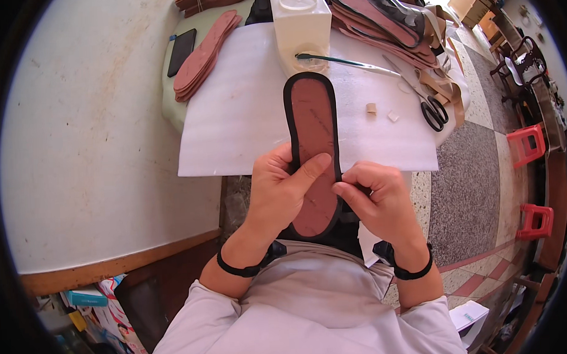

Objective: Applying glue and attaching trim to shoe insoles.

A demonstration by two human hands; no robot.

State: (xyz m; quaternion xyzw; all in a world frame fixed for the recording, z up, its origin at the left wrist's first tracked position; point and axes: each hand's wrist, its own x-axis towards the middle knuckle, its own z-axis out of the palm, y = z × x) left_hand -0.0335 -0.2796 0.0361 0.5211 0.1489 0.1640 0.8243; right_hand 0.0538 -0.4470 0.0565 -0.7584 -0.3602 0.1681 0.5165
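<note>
A reddish-brown shoe insole (312, 126) with a black edging strip around it stands upright before me, over the near edge of the table. My left hand (284, 183) grips its left side, the thumb lying across its face. At the lower right edge, my right hand (377, 189) pinches the black edging between thumb and bent fingers. The fingers behind the insole are hidden. Just beyond its top stands a whitish plastic container (302, 26) with an opening low on its front, and a dark-tipped brush (348, 63) rests there.
Black-handled scissors (432, 111) lie right on the white foam sheet (232, 129), near small beige scraps (371, 109). Stacked insoles (207, 55) and a dark phone (182, 52) sit at the far left; more insoles (384, 20) are piled far right. Red stools (526, 145) stand on the floor.
</note>
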